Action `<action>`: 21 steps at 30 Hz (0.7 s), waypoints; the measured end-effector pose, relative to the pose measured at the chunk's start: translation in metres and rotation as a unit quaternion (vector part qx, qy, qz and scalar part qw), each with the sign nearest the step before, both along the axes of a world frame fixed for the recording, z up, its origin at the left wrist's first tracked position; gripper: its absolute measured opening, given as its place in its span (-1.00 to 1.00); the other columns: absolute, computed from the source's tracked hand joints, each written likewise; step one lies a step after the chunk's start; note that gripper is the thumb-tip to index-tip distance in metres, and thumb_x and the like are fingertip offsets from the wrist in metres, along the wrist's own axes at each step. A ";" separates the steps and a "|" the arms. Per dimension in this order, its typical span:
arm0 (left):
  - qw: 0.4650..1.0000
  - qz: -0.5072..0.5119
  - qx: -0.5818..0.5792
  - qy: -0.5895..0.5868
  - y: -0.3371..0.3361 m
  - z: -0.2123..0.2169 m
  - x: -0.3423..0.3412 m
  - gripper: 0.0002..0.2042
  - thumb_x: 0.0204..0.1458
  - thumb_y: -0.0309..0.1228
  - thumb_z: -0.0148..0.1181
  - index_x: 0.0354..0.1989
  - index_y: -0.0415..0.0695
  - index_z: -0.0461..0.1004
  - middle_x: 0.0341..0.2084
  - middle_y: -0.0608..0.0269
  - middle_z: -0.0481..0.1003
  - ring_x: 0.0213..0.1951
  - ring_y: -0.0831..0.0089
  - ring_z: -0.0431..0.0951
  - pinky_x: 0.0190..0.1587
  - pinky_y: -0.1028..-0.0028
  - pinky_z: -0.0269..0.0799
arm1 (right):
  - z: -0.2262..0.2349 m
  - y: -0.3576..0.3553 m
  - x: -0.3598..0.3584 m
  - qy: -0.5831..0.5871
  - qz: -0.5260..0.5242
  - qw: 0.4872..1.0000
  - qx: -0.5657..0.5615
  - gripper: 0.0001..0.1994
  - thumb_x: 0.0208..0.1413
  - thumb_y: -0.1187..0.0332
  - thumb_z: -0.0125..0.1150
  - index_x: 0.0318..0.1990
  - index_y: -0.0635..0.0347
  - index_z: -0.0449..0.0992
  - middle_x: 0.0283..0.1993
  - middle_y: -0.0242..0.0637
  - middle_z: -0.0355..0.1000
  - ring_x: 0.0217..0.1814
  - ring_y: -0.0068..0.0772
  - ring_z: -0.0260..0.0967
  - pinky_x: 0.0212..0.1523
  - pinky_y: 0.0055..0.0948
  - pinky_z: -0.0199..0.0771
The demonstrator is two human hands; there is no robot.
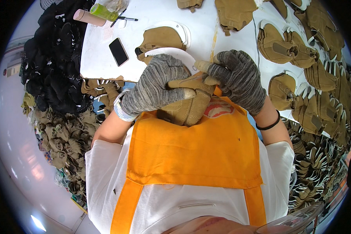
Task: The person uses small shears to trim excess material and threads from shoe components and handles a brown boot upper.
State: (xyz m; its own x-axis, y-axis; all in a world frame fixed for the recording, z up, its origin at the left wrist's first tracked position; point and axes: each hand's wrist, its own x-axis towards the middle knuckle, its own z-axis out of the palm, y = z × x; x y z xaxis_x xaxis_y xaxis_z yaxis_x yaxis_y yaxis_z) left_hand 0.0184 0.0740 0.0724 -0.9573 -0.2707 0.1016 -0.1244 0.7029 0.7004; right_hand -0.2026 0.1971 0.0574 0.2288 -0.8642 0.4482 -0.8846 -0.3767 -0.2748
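Note:
Both my hands wear grey knitted gloves and hold one tan suede shoe upper (188, 106) close to my chest, above my orange apron (195, 152). My left hand (154, 87) wraps over its top and left side, fingertips pressing toward the middle. My right hand (238, 78) grips its right edge, thumb pointing left. A white sole-shaped piece (171, 52) lies on the white table (101, 58) just beyond my hands, next to another tan upper (160, 39).
Several tan uppers (277, 46) cover the table's right side and pile up at right (323, 117). A black phone (118, 51), a pen (125, 18) and a green bottle (103, 11) lie at left. Black pieces (54, 58) and olive pieces (60, 136) heap beside the table.

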 end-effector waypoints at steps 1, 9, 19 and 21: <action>1.000 -0.001 0.001 0.003 0.000 0.000 -0.001 -0.62 -0.08 -0.10 0.35 -0.25 -0.16 0.54 -0.31 0.16 0.48 -0.21 0.23 0.43 -0.06 0.27 0.26 | -0.002 0.000 0.000 -0.006 0.003 1.000 0.001 -0.71 -0.15 0.32 0.24 -0.17 -0.06 0.54 -0.29 -0.36 0.39 -0.29 -0.30 0.38 -0.27 -0.30 0.37; 1.000 -0.019 0.021 0.000 -0.005 -0.001 -0.003 -0.62 -0.07 -0.11 0.35 -0.24 -0.17 0.54 -0.29 0.16 0.48 -0.17 0.20 0.42 -0.05 0.26 0.27 | -0.002 0.001 0.001 0.024 -0.002 1.000 0.009 -0.74 -0.14 0.31 0.24 -0.21 -0.06 0.56 -0.29 -0.37 0.41 -0.32 -0.31 0.38 -0.29 -0.29 0.38; 1.000 -0.001 -0.011 -0.025 -0.003 0.006 -0.006 -0.57 -0.07 -0.02 0.32 -0.24 -0.17 0.55 -0.35 0.15 0.46 -0.22 0.20 0.42 -0.08 0.26 0.25 | -0.007 0.002 0.000 0.005 -0.006 1.000 -0.005 -0.76 -0.15 0.28 0.24 -0.23 -0.05 0.57 -0.32 -0.39 0.42 -0.35 -0.34 0.37 -0.32 -0.32 0.37; 1.000 -0.005 0.000 -0.031 -0.004 0.006 -0.007 -0.57 -0.07 -0.01 0.31 -0.24 -0.16 0.55 -0.36 0.15 0.46 -0.24 0.20 0.42 -0.09 0.27 0.26 | -0.007 0.003 0.000 0.010 -0.006 1.000 0.000 -0.75 -0.15 0.29 0.24 -0.22 -0.05 0.57 -0.31 -0.38 0.42 -0.34 -0.34 0.37 -0.31 -0.32 0.37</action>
